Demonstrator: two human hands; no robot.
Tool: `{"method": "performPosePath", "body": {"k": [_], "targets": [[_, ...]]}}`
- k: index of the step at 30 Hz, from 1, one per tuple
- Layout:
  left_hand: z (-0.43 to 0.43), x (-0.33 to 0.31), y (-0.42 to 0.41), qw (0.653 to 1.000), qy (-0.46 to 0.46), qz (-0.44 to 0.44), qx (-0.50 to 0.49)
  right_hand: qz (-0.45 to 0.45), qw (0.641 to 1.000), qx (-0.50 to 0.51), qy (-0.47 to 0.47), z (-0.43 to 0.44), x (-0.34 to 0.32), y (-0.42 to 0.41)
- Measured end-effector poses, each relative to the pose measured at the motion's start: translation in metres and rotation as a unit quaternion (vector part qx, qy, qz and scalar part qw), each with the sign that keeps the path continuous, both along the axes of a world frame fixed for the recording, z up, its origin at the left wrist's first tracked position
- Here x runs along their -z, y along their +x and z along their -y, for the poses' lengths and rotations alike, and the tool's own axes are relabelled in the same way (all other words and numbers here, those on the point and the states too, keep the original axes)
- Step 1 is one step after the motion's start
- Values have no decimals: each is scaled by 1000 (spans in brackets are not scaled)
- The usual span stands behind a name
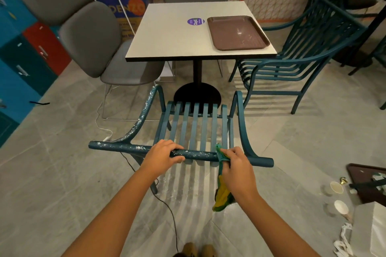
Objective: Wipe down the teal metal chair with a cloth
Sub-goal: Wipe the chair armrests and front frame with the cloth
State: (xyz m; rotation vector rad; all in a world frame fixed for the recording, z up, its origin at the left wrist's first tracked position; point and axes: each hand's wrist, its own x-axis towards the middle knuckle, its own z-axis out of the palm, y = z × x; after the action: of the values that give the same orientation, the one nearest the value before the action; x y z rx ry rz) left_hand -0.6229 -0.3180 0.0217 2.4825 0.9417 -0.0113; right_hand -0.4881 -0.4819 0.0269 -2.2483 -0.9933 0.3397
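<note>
Now: wiping the top rail (125, 148) of the teal metal chair (196, 123), which stands on the floor (52, 173) just off the bench's (173, 35) near edge.
Steadying: left hand (161, 155), fingers (169, 145) curled round the rail.
Wiping: right hand (238, 170), fingers pinching the cloth (222, 194) against the rail.
Next: probably drag the cloth leftward over the white specks, so the left hand must give way.
Room: brown tray (234, 31) at the bench's right edge; grey tiled floor.

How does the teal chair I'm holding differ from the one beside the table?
The held chair has white specks on its top rail and one arm; the other chair looks clean. Your left hand grips the held chair, right hand holds a cloth on it; the other chair stands untouched. Both are slatted teal metal.
</note>
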Motion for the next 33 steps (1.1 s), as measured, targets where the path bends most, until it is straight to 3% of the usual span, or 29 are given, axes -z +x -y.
{"method": "performPosePath", "body": {"k": [3,8,12,19,25,33], "targets": [[-1,-2,0,1000,9,-14,14,-3,999,28,14,-1,-5,15],[-11,-3,-10,999,10,-13,37,51,990,16,-132,-10,-6,19],[-35,-4,-30,998,21,-22,53,62,982,28,-178,-25,-8,12],[-75,-5,-61,996,11,-35,82,58,983,21,-174,-62,-10,-25],[-86,1,-61,993,-3,2,122,9,991,96,-93,-44,-21,-16],[-91,9,-63,993,-37,29,113,40,978,130,-156,-37,-9,-14]]}}
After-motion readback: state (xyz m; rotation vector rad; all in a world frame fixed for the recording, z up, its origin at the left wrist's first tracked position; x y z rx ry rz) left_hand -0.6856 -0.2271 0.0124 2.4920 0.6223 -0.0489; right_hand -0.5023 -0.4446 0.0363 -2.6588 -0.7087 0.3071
